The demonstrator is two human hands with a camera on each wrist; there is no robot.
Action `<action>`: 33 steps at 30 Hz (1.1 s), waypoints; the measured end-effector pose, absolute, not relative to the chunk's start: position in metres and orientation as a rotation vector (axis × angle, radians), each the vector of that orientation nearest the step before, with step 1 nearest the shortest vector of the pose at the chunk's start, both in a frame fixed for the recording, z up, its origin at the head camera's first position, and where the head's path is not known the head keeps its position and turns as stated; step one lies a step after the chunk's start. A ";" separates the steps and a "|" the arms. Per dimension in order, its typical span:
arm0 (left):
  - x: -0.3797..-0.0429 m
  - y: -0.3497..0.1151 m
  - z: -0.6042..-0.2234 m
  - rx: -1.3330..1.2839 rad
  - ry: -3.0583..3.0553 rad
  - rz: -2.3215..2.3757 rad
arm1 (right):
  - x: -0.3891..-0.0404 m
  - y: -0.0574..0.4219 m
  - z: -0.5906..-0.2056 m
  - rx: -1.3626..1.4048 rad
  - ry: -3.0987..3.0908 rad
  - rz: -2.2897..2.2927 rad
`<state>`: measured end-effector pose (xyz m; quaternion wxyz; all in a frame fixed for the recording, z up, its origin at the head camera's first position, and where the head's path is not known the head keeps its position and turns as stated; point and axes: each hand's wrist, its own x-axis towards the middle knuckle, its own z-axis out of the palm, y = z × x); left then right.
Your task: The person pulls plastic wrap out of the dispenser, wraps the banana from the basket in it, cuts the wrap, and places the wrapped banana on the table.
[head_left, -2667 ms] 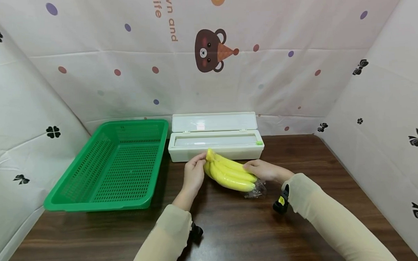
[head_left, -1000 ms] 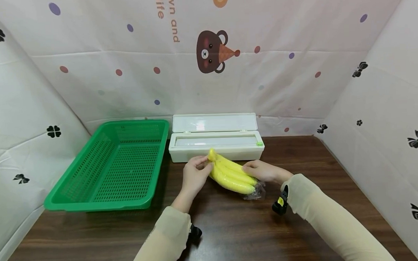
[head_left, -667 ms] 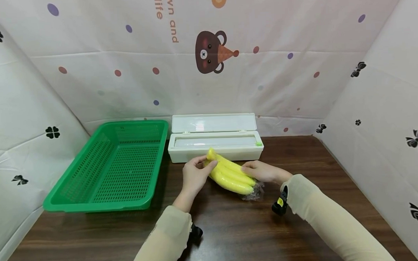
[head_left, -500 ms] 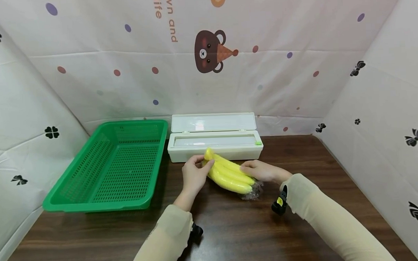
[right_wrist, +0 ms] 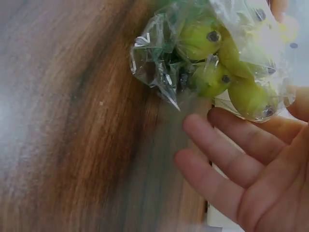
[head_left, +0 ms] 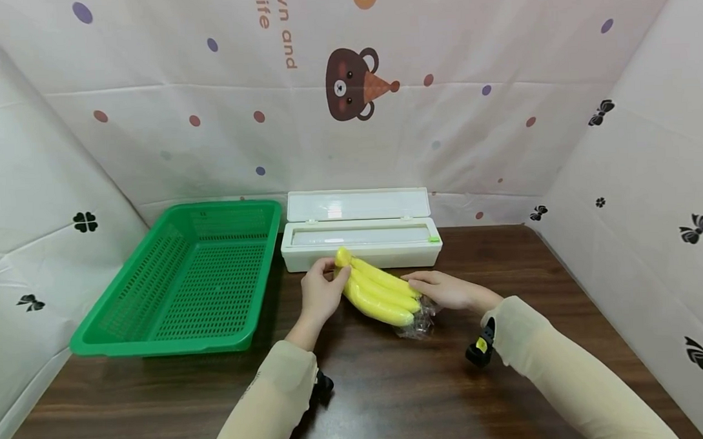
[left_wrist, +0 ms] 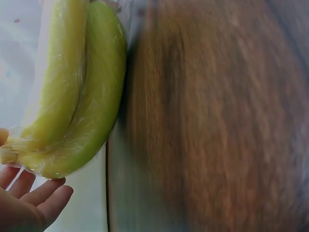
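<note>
A bunch of yellow bananas (head_left: 380, 296) in clear plastic wrap (head_left: 416, 322) is tilted, with its stem end toward the left. The left hand (head_left: 321, 291) pinches it by the stem end, the thumb on the near side. In the left wrist view the other fingers (left_wrist: 53, 200) extend below the bunch. At the banana tips is the right hand (head_left: 449, 290), its fingers fairly straight. The right wrist view shows loosely spread fingers (right_wrist: 217, 183) beside the tips, where the wrap bunches up loosely. Behind the bunch stands a white cling-film dispenser box (head_left: 361, 253), lid raised.
A green plastic basket (head_left: 266, 284) with perforated sides stands on the left of the dark wooden table (head_left: 392, 399). White patterned cloth (head_left: 471, 144) encloses the back and both sides. A small green slider (head_left: 434, 239) sits on the dispenser's right end.
The bananas have shifted slightly left with the left hand. The right hand's fingers have straightened and now lie at the banana tips rather than farther over the bunch.
</note>
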<state>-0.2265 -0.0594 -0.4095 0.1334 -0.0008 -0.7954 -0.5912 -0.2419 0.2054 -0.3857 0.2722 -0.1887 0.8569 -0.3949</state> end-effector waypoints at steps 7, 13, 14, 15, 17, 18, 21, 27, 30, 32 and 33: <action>-0.228 -0.061 -0.407 -0.040 -2.393 -1.637 | -0.232 0.204 -0.383 -0.658 2.316 -1.108; -0.219 -0.061 -0.405 -0.175 -2.468 -1.322 | -0.228 0.204 -0.385 -0.701 2.371 -1.059; -0.216 -0.061 -0.404 -0.221 -2.453 -1.236 | -0.227 0.204 -0.385 -0.703 2.374 -1.051; -0.213 -0.061 -0.402 -0.276 -2.430 -1.155 | -0.227 0.204 -0.385 -0.707 2.375 -1.048; -0.206 -0.060 -0.398 -0.429 -2.362 -0.982 | -0.226 0.204 -0.385 -0.719 2.375 -1.046; -0.202 -0.060 -0.396 -0.520 -2.333 -0.890 | -0.225 0.204 -0.385 -0.727 2.376 -1.044; -0.191 -0.059 -0.391 -0.831 -2.276 -0.642 | -0.223 0.203 -0.385 -0.754 2.381 -1.037; -0.176 -0.054 -0.392 -1.221 -2.350 -0.319 | -0.218 0.200 -0.384 -0.779 2.386 -1.022; -0.172 -0.050 -0.394 -1.285 -2.374 -0.255 | -0.216 0.199 -0.385 -0.775 2.380 -1.028; -0.171 -0.047 -0.394 -1.313 -2.371 -0.229 | -0.215 0.199 -0.385 -0.774 2.378 -1.030; -0.171 -0.046 -0.394 -1.324 -2.365 -0.219 | -0.215 0.199 -0.385 -0.774 2.376 -1.032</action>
